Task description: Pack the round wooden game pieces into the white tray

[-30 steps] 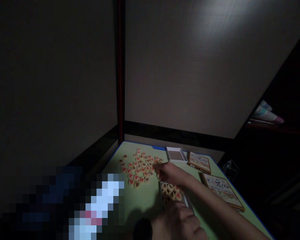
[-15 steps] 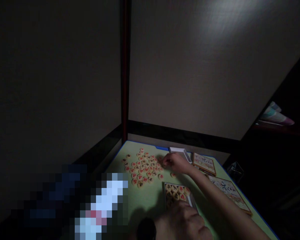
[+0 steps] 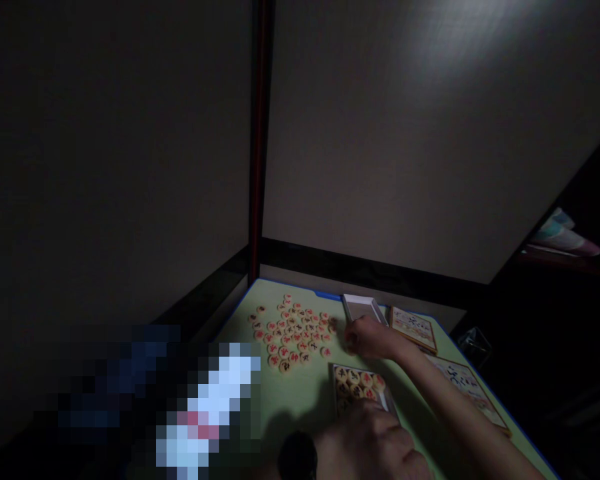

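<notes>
Several round pale game pieces (image 3: 293, 333) with red or black marks lie scattered on a green table (image 3: 300, 393). My right hand (image 3: 367, 337) reaches across to the right edge of that scatter, its fingertips bunched down on a loose piece. Nearer to me stands a small tray (image 3: 359, 385) holding several pieces in rows. My left hand (image 3: 370, 443) rests curled on the tray's near end and hides that part. A dark round object (image 3: 295, 460) sits beside my left wrist.
An empty white box (image 3: 363, 307) stands at the table's far side. Two printed box lids (image 3: 413, 328) (image 3: 467, 387) lie along the right edge. The table has a blue rim and sits in a corner between walls. The light is dim.
My right hand has drawn back from the middle of the scatter to its right edge. My left hand stays at the tray. The view has shifted slightly.
</notes>
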Motion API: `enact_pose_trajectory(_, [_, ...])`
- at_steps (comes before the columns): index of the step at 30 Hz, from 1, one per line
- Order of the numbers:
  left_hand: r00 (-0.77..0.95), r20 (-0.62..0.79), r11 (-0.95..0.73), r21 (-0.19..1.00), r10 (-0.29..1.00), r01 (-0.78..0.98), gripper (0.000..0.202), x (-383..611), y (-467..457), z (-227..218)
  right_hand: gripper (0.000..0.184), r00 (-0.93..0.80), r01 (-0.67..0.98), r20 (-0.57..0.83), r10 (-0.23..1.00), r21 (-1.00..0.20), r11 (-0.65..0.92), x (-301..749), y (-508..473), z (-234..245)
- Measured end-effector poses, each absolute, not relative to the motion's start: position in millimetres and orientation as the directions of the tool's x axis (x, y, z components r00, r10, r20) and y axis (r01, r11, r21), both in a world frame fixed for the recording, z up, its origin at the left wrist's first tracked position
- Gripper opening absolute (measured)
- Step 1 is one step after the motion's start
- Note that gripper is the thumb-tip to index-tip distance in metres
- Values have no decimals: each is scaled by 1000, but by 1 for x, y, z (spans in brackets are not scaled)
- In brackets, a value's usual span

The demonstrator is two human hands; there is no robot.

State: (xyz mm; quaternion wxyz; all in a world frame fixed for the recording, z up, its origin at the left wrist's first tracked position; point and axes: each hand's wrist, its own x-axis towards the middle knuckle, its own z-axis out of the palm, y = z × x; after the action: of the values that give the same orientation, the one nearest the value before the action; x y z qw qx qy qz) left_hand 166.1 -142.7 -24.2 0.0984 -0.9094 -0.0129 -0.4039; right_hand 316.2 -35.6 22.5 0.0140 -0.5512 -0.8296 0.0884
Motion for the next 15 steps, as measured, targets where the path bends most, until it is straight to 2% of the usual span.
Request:
enact_pose_trajectory(8, [695,717,-984,-157,-51,89,25,167,-141,-18,21,-452,873,-88,888,-250,419,309,-31,13])
enact_pose_trajectory(15, [662,747,-986,-144,-52,84,25,171,-139,-25,30,-471,866,-33,881,-210,455,299,-20,30])
